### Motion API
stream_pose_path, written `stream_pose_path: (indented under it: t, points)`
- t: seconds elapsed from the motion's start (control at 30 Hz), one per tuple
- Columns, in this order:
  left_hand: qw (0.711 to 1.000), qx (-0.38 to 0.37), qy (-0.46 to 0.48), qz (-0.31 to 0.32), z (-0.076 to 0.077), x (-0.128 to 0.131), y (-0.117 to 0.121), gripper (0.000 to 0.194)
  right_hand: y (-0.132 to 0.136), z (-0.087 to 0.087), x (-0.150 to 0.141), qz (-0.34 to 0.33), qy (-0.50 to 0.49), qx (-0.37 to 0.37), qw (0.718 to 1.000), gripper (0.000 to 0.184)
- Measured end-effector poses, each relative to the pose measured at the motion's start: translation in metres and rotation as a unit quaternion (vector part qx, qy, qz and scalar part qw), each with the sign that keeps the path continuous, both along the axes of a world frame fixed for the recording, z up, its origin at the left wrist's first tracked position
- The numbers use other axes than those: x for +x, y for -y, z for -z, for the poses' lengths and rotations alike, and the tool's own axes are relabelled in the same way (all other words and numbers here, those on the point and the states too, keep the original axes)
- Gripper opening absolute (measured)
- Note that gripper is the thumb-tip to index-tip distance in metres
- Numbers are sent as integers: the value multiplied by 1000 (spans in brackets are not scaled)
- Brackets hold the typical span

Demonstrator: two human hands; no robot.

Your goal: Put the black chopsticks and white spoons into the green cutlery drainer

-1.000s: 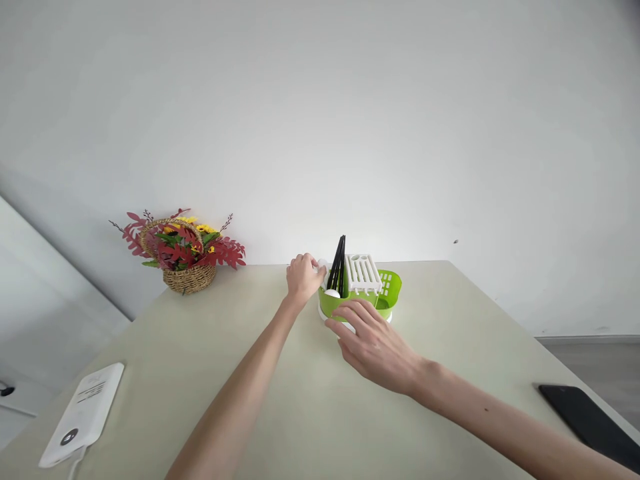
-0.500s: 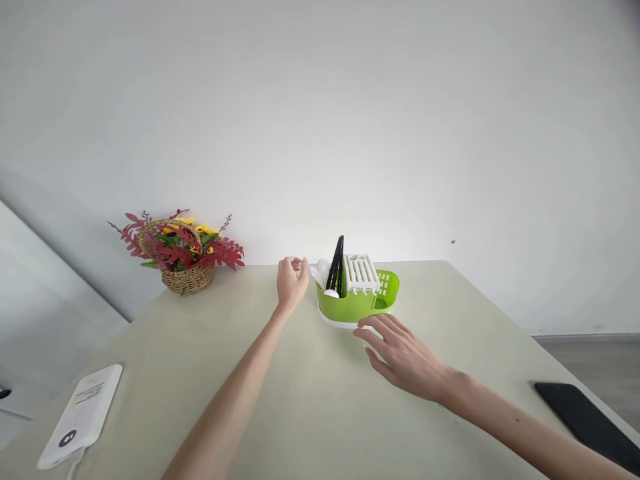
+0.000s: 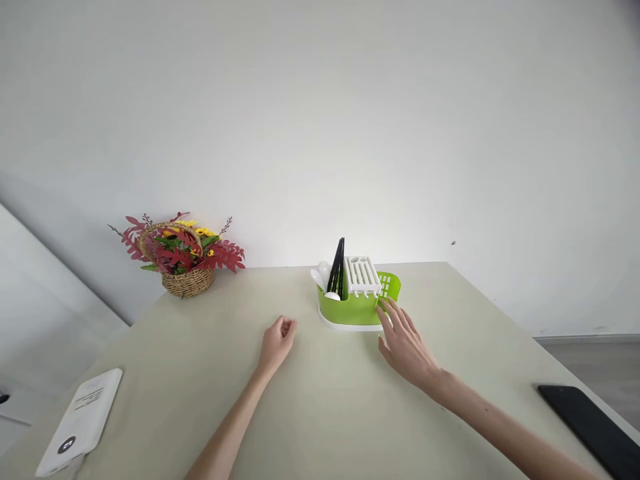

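Observation:
A green and white utensil holder [image 3: 350, 312] stands near the back of the table, with black chopsticks [image 3: 337, 270] and several white spoons [image 3: 325, 272] upright in its left part. Its white slotted rack [image 3: 363, 275] covers the middle. To the front left of the holder, apart from it, my left hand [image 3: 278, 342] is closed in a loose fist above the table, with nothing visible in it. My right hand [image 3: 406, 343] is open, fingers spread, in front of the holder's right end; whether the fingertips touch it I cannot tell.
A wicker basket [image 3: 189, 282] of red and yellow artificial flowers stands at the back left by the wall. A white power bank [image 3: 83, 417] with a cable lies at the left edge. On the right edge rests a black phone [image 3: 590, 423].
My left hand has pulled back from the spoons toward me and curled into a fist. My right hand has shifted slightly right and up, nearer the holder's right end.

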State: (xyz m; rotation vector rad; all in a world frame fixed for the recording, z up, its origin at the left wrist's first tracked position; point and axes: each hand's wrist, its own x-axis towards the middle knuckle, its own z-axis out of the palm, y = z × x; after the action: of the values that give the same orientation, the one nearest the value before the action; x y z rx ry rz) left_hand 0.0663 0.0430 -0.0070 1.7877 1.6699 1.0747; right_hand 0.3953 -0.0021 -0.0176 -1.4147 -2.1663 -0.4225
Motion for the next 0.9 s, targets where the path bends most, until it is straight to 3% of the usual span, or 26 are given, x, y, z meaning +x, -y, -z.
stream_pose_path:
  t: [0.2,0.6,0.9]
  points:
    - [996,4,-22,86,5,-4,31,38,1,16,-8,30,-5,6,1000,68]
    - [995,14,-46,91,7,-2,34,35,0,26,-4,93,36,18,995,62]
    - [994,-8,-55,90,5,-1,34,38,-15,30,28,116,74,5,990,61]
